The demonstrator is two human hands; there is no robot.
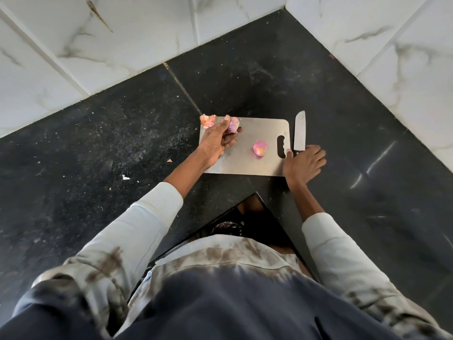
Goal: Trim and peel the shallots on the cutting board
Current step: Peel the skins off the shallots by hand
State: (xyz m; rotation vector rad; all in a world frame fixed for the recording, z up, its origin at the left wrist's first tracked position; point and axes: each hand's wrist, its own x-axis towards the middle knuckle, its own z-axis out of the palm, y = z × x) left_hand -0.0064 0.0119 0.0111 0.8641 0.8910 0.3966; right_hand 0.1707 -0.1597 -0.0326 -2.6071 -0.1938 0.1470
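Observation:
A steel cutting board (247,158) lies on the black counter. My left hand (218,143) is over its far left corner and pinches a pale pink shallot (233,125) between fingers and thumb. A second pink shallot (260,148) lies loose near the board's middle. Orange-pink peel scraps (207,120) sit at the far left corner of the board. A knife lies on the counter just right of the board, its blade (300,133) pointing away from me. My right hand (302,164) covers the knife's handle, which is hidden under the fingers.
The black stone counter (122,143) forms a corner, bounded by white marble-tiled walls (122,33) behind and to the right. Small peel bits (125,177) lie on the counter left of the board. The counter's inner edge (257,195) notches in near my body.

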